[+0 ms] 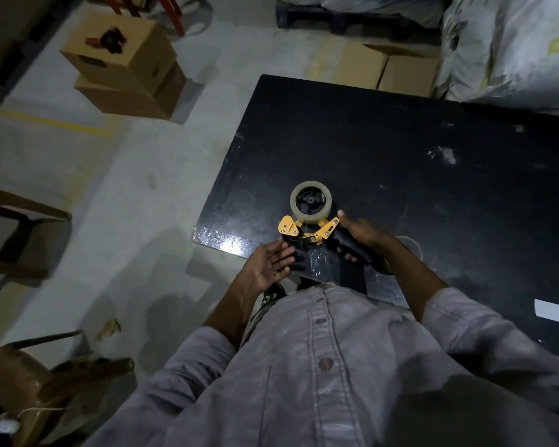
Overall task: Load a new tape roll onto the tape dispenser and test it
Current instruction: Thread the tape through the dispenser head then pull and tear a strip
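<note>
Two hands work at the near left corner of the black table point(400, 150), seen from the head camera. The right hand point(363, 235) is closed around the black handle point(352, 246) of the tape dispenser point(307, 229), thumb stretched up toward the yellow frame. The left hand point(270, 264) is spread wide, palm turned up and fingers loose, just beside the dispenser's front end; whether its fingertips touch the yellow plate there I cannot tell in this dim light. The tape roll point(310, 202) sits on the dispenser's black hub, its pale rim clear all the way round, on the side of the dispenser away from the person. The dispenser is over the table close to its near edge; whether it rests on the top or is lifted slightly I cannot say. Shiny strips of clear tape point(221, 240) catch the light along that corner of the table. A white slip point(554, 312) lies at the table's right side near the near edge. On the floor to the left two cardboard boxes point(126, 66) are stacked, with a dark red and black object point(108, 40) on top. The person's grey buttoned shirt point(323, 366) fills the bottom of the view
</note>
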Action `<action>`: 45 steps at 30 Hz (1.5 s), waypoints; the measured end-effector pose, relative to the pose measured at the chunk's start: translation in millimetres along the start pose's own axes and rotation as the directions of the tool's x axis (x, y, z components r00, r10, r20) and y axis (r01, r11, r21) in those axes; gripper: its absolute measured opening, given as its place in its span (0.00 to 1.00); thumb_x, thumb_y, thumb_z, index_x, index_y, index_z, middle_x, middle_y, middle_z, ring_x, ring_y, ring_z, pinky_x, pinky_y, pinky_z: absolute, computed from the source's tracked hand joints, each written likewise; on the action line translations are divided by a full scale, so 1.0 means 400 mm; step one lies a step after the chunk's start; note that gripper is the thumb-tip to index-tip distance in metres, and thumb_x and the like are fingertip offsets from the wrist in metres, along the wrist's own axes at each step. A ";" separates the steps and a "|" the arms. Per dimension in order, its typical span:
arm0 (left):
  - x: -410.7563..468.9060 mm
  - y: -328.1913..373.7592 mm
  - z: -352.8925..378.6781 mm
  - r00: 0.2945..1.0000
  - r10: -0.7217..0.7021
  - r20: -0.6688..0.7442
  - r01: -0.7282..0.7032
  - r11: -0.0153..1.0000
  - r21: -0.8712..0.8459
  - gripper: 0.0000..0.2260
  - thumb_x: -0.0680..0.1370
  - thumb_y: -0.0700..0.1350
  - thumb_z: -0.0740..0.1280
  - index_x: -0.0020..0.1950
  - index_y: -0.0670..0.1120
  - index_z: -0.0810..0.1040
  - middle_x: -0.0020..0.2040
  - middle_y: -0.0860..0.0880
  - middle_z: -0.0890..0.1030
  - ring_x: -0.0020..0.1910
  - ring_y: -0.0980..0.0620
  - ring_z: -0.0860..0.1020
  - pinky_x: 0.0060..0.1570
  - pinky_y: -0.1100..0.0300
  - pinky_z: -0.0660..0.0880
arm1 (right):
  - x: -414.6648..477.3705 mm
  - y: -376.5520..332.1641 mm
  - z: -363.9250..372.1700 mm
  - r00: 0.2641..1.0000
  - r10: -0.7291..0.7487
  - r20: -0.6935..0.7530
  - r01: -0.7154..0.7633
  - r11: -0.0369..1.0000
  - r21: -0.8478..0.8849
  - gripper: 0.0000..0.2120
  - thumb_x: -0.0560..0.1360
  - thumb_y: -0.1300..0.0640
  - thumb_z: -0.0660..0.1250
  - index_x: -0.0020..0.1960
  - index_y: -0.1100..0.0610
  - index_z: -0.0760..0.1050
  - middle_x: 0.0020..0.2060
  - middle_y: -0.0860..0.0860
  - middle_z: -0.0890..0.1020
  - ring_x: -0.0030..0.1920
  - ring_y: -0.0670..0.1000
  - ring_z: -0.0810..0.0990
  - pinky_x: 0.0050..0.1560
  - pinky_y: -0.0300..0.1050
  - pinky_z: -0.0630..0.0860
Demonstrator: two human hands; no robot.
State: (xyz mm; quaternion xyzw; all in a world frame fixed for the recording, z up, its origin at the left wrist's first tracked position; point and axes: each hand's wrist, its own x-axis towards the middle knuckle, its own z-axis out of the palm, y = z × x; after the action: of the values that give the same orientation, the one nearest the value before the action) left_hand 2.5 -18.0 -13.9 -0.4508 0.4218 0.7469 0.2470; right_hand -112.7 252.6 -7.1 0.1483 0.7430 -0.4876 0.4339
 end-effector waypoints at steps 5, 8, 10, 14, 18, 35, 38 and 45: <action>0.018 -0.003 0.000 1.000 -0.021 0.006 0.021 1.000 0.011 0.23 0.84 0.65 0.71 0.63 0.46 0.84 0.57 0.47 0.91 0.52 0.49 0.87 0.38 0.59 0.82 | -0.018 -0.005 0.006 1.000 -0.008 0.016 0.008 1.000 0.002 0.48 0.82 0.21 0.55 0.64 0.65 0.84 0.49 0.72 0.87 0.31 0.58 0.81 0.31 0.47 0.78; 0.023 0.000 0.005 0.999 -0.045 0.019 0.045 0.998 -0.033 0.15 0.85 0.57 0.71 0.59 0.45 0.84 0.56 0.46 0.91 0.48 0.49 0.88 0.32 0.61 0.82 | -0.027 -0.004 0.004 0.999 -0.006 0.037 0.006 1.000 -0.001 0.46 0.82 0.22 0.54 0.65 0.64 0.83 0.45 0.66 0.87 0.31 0.56 0.81 0.30 0.45 0.78; 0.022 0.005 0.007 0.999 -0.047 0.020 0.048 0.998 -0.045 0.11 0.85 0.52 0.72 0.58 0.45 0.85 0.56 0.46 0.91 0.46 0.49 0.89 0.31 0.61 0.82 | -0.037 -0.003 0.005 0.999 -0.002 0.041 0.002 1.000 0.007 0.47 0.82 0.21 0.53 0.64 0.64 0.84 0.45 0.64 0.86 0.31 0.55 0.81 0.30 0.44 0.77; 0.028 0.009 -0.001 0.999 -0.041 0.004 0.041 0.998 -0.046 0.07 0.84 0.47 0.71 0.59 0.45 0.84 0.52 0.48 0.91 0.42 0.51 0.90 0.31 0.61 0.83 | -0.049 -0.003 0.002 0.991 0.014 0.130 -0.016 1.000 0.013 0.50 0.77 0.15 0.52 0.56 0.61 0.85 0.42 0.60 0.85 0.32 0.54 0.81 0.33 0.45 0.77; 0.040 -0.006 -0.014 0.999 -0.051 -0.011 0.050 0.994 -0.096 0.07 0.85 0.45 0.70 0.60 0.43 0.82 0.46 0.47 0.90 0.41 0.49 0.90 0.32 0.59 0.84 | -0.046 0.005 -0.003 0.943 0.077 0.324 -0.098 0.994 0.049 0.49 0.73 0.14 0.61 0.58 0.61 0.83 0.41 0.57 0.85 0.37 0.56 0.83 0.37 0.48 0.82; 0.038 -0.019 -0.019 0.961 0.276 0.003 -0.276 0.961 0.029 0.07 0.88 0.38 0.66 0.50 0.42 0.77 0.38 0.44 0.79 0.40 0.45 0.80 0.41 0.55 0.84 | -0.064 0.076 0.068 0.936 -0.008 0.351 -0.089 0.962 0.257 0.43 0.72 0.13 0.62 0.44 0.56 0.79 0.34 0.53 0.72 0.28 0.52 0.68 0.32 0.45 0.66; 0.006 -0.007 0.001 0.927 0.366 0.083 -0.374 0.922 0.098 0.10 0.87 0.37 0.68 0.45 0.43 0.77 0.38 0.42 0.78 0.39 0.45 0.80 0.41 0.52 0.81 | -0.086 0.104 0.053 0.932 -0.063 0.358 -0.062 0.943 0.326 0.42 0.76 0.16 0.60 0.45 0.57 0.78 0.31 0.53 0.70 0.26 0.53 0.67 0.32 0.47 0.65; -0.038 -0.003 0.048 0.884 0.442 0.151 -0.459 0.883 0.101 0.08 0.85 0.36 0.69 0.46 0.39 0.78 0.36 0.41 0.79 0.38 0.43 0.79 0.39 0.53 0.78 | -0.104 0.145 0.004 0.955 -0.242 0.172 0.180 0.933 0.311 0.46 0.79 0.23 0.66 0.54 0.71 0.79 0.33 0.60 0.74 0.27 0.56 0.69 0.32 0.49 0.69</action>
State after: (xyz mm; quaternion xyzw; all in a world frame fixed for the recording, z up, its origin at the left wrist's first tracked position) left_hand 1.5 -0.6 3.4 -0.2754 0.5482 0.7802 0.1219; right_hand -50.3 287.4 -9.1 0.0779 0.6251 -0.6487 0.4271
